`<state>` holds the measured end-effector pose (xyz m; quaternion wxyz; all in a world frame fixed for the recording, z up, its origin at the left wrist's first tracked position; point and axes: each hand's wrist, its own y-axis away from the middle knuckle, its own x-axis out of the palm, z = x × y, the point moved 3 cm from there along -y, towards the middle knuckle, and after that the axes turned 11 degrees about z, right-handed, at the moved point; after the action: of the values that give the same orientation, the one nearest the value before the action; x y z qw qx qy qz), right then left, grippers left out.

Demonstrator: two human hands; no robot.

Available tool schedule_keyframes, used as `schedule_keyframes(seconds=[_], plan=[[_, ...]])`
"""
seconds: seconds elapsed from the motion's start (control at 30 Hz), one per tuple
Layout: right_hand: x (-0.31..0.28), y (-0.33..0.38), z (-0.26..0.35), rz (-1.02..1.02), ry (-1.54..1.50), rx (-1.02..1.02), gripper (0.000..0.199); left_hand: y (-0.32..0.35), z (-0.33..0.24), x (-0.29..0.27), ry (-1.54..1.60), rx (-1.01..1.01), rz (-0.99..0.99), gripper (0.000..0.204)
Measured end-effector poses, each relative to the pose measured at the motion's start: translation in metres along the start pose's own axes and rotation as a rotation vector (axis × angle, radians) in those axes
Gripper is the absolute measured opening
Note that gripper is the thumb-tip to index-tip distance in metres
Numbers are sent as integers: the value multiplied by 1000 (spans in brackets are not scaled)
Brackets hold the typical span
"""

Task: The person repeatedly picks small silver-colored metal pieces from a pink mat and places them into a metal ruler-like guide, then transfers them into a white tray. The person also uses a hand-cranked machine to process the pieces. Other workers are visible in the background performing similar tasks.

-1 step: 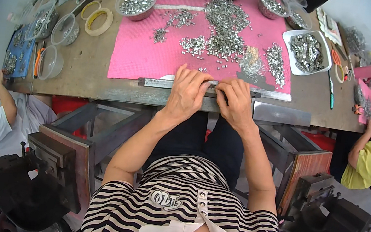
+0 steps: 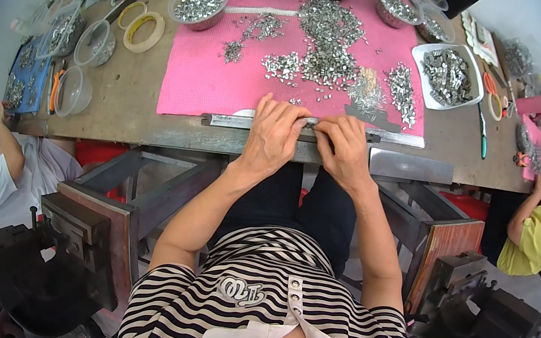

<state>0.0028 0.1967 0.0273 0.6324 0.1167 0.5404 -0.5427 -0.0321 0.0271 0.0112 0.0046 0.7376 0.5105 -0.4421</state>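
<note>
On the desk point(image 2: 132, 105), the left hand point(image 2: 274, 136) and right hand point(image 2: 343, 149) lie side by side, fingers pinched down on a long metal strip point(image 2: 235, 122) at the near edge of the pink mat point(image 2: 199, 80). Judging by the large heaps of small metal clips point(image 2: 329, 44) loose beyond, most work seems left.

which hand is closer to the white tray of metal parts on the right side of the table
Right. The right hand rests on the metal rail at the table's front edge, below-left of the white tray; the left hand sits farther left.
</note>
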Motion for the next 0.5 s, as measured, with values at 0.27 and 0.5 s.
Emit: schedule_keyframes(seconds=[0.27,0.5], plan=[[-8,4,-7,-34,-85,86,16,-3,-15,3,-166,-69,-8,25],[-13,-14,-15,-59,-28,85,15,-7,21,-31,-349,-193,-5,55]])
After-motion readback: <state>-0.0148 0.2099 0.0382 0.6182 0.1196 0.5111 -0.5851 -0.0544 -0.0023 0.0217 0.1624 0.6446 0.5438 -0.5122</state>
